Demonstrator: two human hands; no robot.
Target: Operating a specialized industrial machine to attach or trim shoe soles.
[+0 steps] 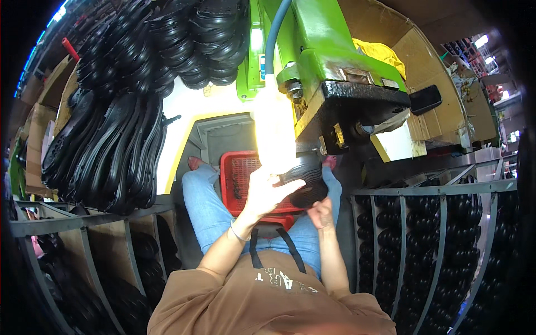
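A black ridged shoe sole (308, 181) is held up in front of my lap, under the bright lamp (275, 128). My left hand (269, 191) grips its left side, thumb stretched across its face; glare washes out the other fingers. At the sole's near right edge, my right hand (321, 213) is closed with its fingertips pressed together against the edge. Just beyond stands a green machine (329, 42) with a black head (357, 103).
Stacked black soles (117, 139) cover the white table (181, 111) at left. A red basket (228, 184) sits on the floor between my legs. Metal racks (402, 245) full of soles flank me on both sides. Behind the machine stands a cardboard box (438, 72) with yellow cloth (382, 54).
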